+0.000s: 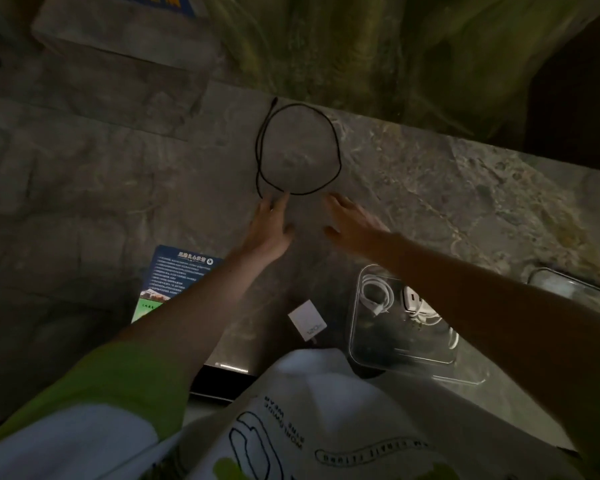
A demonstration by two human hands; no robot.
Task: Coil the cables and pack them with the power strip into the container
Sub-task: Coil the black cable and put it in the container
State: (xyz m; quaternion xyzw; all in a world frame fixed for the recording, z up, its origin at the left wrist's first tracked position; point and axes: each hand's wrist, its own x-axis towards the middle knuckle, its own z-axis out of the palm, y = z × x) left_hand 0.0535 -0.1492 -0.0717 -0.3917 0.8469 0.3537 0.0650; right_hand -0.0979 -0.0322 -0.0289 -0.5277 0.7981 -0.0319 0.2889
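On a dim, marbled tabletop [101, 174], a printed leaflet [174, 282] lies at the left edge, partly under the person's left forearm. The left hand [269, 225] reaches forward, its fingers [280, 202] spread and holding nothing, tips at or touching the near arc of a black cable [338, 157] that lies in a loose single loop, one plug end pointing away. Just beside it, the right hand [352, 220] stretches out flat, likewise open and empty. Nearer the person, a small white charger [307, 323] rests loose on the stone. To the right, a clear container [406, 358] already holds a coiled white cable [378, 294] and what appears to be the white power strip [414, 301], partly hidden under the right arm. The job looks well advanced: the black cable remains to be tightened and packed.
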